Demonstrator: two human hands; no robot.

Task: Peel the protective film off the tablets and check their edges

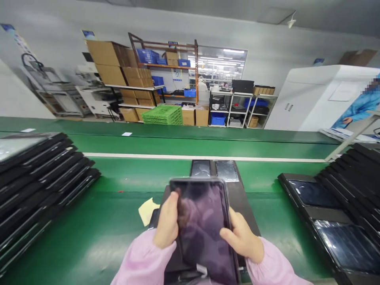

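A dark tablet-like device (204, 221) with a glossy screen is held up by both hands, above a black tray (245, 206). My left hand (168, 219) grips its left edge, and my right hand (243, 235) grips the right edge with the thumb over the front. Two flat devices in clear film, one on the left (201, 169) and one on the right (227, 171), lie in the far end of the tray. A pale yellow paper (147, 211) rests on the green surface left of the tray. The device hides much of the tray.
Black trays are stacked at the left (44, 174) and right (353, 186); a right-hand tray (311, 213) holds screened devices. A white strip (148, 156) crosses the green bench (118, 237). A person in blue (360, 107) stands at the far right.
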